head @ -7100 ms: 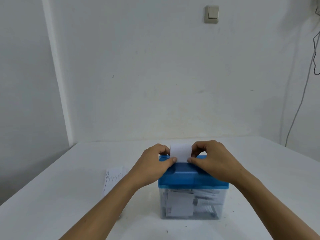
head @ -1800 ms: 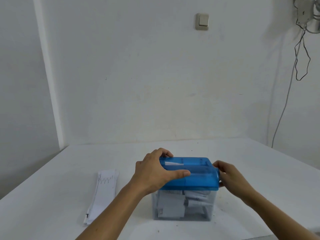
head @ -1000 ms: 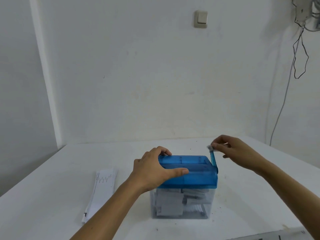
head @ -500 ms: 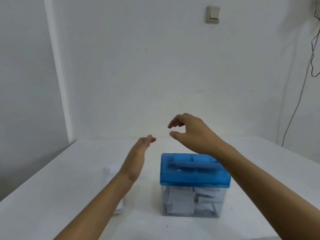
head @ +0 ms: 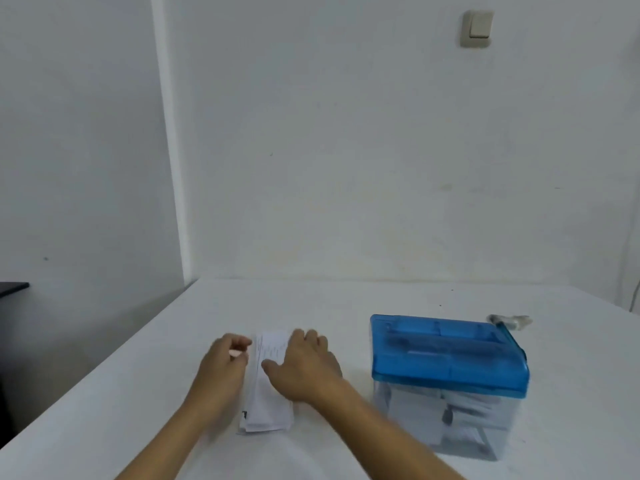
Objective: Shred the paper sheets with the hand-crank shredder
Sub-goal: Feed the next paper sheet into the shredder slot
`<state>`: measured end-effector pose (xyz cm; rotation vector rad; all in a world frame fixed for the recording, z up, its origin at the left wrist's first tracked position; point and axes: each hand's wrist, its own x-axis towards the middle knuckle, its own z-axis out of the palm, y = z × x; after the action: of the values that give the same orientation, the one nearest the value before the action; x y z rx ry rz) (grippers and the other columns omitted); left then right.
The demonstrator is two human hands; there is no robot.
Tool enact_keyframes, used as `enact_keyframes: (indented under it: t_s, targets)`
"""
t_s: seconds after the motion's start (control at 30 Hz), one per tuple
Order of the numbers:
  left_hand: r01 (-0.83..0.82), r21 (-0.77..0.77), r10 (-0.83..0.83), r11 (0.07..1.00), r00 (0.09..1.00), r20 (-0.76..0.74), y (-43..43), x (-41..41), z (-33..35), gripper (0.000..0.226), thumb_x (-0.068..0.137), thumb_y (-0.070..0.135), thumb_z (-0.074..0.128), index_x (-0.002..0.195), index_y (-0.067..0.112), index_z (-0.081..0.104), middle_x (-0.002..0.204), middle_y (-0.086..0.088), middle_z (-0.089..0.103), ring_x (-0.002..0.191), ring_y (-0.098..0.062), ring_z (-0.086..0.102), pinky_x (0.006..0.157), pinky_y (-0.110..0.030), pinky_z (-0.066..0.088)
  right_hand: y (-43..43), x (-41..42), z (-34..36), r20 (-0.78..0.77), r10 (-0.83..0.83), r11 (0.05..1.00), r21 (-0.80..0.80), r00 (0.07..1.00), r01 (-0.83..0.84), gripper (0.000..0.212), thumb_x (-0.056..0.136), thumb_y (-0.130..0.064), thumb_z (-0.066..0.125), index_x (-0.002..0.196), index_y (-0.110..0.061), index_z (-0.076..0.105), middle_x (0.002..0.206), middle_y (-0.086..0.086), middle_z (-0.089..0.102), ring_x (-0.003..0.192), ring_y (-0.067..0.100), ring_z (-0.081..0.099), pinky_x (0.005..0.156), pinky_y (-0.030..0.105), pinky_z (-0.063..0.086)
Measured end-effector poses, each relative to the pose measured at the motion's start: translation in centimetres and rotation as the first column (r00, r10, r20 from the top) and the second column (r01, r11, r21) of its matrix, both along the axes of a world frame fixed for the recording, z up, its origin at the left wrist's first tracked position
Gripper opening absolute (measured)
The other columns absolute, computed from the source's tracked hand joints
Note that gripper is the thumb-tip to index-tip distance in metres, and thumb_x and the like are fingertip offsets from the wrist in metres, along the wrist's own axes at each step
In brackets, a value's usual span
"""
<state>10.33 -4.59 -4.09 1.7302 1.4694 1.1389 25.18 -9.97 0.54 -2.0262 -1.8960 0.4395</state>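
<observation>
A stack of narrow white paper sheets (head: pixel 268 400) lies on the white table (head: pixel 138 393), left of the shredder. My left hand (head: pixel 221 368) sits at the stack's left edge with its fingers curled by the top left corner. My right hand (head: pixel 304 365) rests flat on the stack's right side, fingers spread. The hand-crank shredder (head: pixel 446 362) has a blue lid over a clear bin holding shredded paper. Its crank handle (head: pixel 509 322) sticks up at the far right corner, untouched.
The table meets the white wall at the back. A light switch (head: pixel 478 29) is high on the wall. A dark surface (head: pixel 12 287) shows at the left edge, beyond the table.
Both hands left the shredder, rose, then came down left onto the paper stack. My view swung left, so the shredder now sits at the right.
</observation>
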Motion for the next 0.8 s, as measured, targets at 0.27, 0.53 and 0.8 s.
enact_keyframes:
  t_s: [0.27, 0.53, 0.8]
  targets:
    - [0.082, 0.122, 0.001, 0.989, 0.827, -0.562, -1.2, 0.7, -3.2, 0.042, 0.106, 0.033, 0.032, 0.148, 0.035, 0.031, 0.148, 0.017, 0.035, 0.136, -0.012, 0.03, 0.109, -0.032, 0.028, 0.4, 0.2, -5.1, -0.039, -0.182, 0.981, 0.064, 0.983, 0.184, 0.069, 0.08, -0.079, 0.048, 0.122, -0.024, 0.05, 0.125, -0.002, 0.054, 0.118, 0.021, 0.045, 0.1, 0.036, 0.036]
    - [0.1, 0.111, -0.011, 0.989, 0.792, -0.611, -1.2, 0.5, -3.3, 0.044, 0.105, 0.03, 0.033, 0.148, 0.039, 0.032, 0.146, 0.018, 0.035, 0.134, -0.01, 0.029, 0.107, -0.031, 0.026, -0.3, 0.9, -4.9, -0.213, -0.176, 0.978, 0.077, 0.961, 0.196, 0.058, 0.089, -0.058, 0.059, 0.139, -0.032, 0.044, 0.134, -0.005, 0.054, 0.125, 0.019, 0.042, 0.104, 0.032, 0.036]
    - [0.105, 0.107, -0.02, 0.989, 0.799, -0.601, -1.2, 0.5, -3.3, 0.043, 0.103, 0.024, 0.033, 0.143, 0.037, 0.036, 0.143, 0.02, 0.035, 0.131, -0.008, 0.029, 0.103, -0.029, 0.025, -0.1, 1.1, -5.2, -0.325, -0.208, 0.966, 0.08, 0.923, 0.246, 0.06, 0.09, -0.048, 0.064, 0.143, -0.036, 0.037, 0.136, -0.007, 0.054, 0.123, 0.02, 0.046, 0.102, 0.033, 0.043]
